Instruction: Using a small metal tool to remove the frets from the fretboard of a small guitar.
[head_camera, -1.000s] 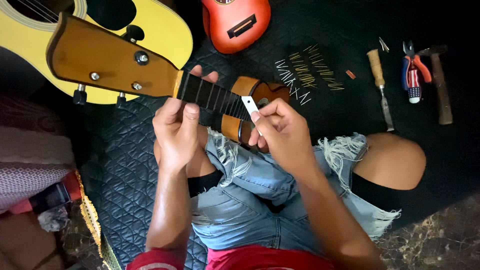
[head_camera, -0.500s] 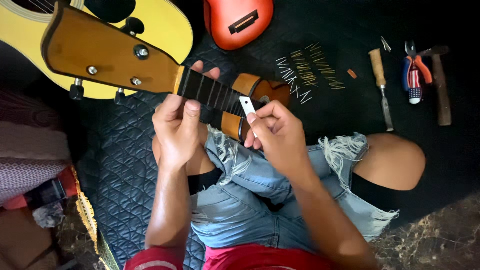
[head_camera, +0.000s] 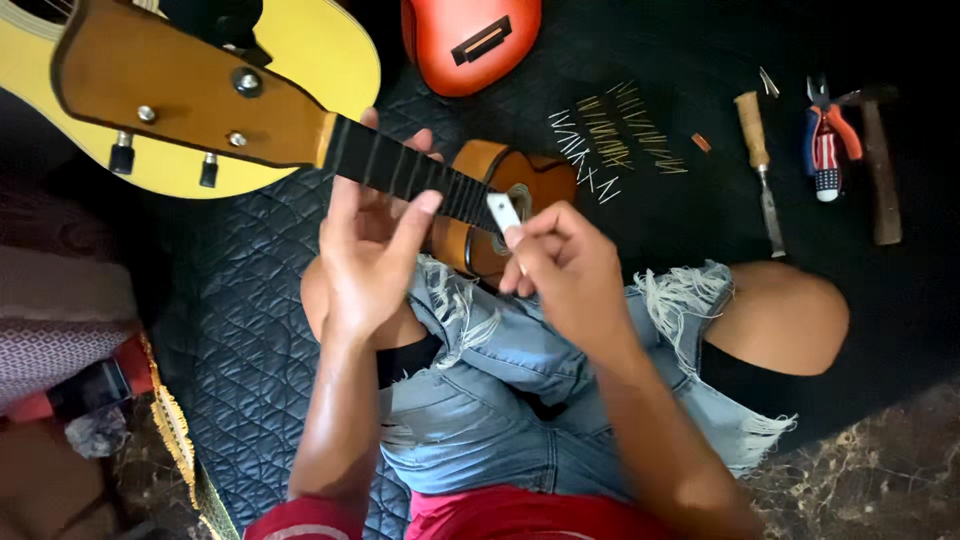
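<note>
My left hand (head_camera: 365, 255) wraps the ukulele (head_camera: 400, 170) neck, fingers curled on it; my right hand (head_camera: 560, 265) pinches a small white strip (head_camera: 503, 212) at the fretboard.

A dark quilted mat (head_camera: 250, 330) carries fret wires (head_camera: 610, 140), a chisel (head_camera: 760, 175), pliers (head_camera: 828, 140) and a hammer (head_camera: 882, 170).

Ukulele (head_camera: 500, 190) lies across lap; chisel (head_camera: 760, 170), pliers (head_camera: 828, 145) right.
</note>
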